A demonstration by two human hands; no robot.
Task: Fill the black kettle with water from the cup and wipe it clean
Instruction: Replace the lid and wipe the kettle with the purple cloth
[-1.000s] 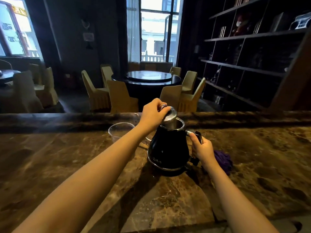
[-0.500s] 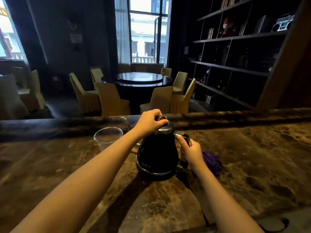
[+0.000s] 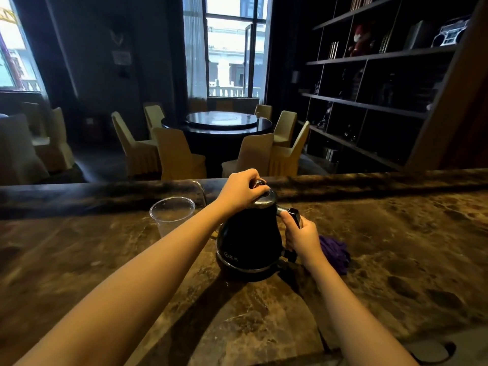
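Two hands are gripping the black kettle (image 3: 250, 237) standing mid-frame on the marble counter (image 3: 396, 247): the left hand (image 3: 241, 190) is pinching its lid (image 3: 265, 199), the right hand (image 3: 302, 237) is wrapping the handle (image 3: 294, 216). Left of it, a clear cup (image 3: 171, 215) is standing; a purple cloth (image 3: 335, 252) is lying right.

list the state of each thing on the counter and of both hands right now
black kettle: upright on the counter, lid on
lid: seated on the kettle's mouth, under the left hand
clear plastic cup: upright, left of the kettle; water level cannot be told
purple cloth: bunched on the counter, right of the kettle, untouched
left hand: closed on the lid
right hand: closed round the kettle's handle
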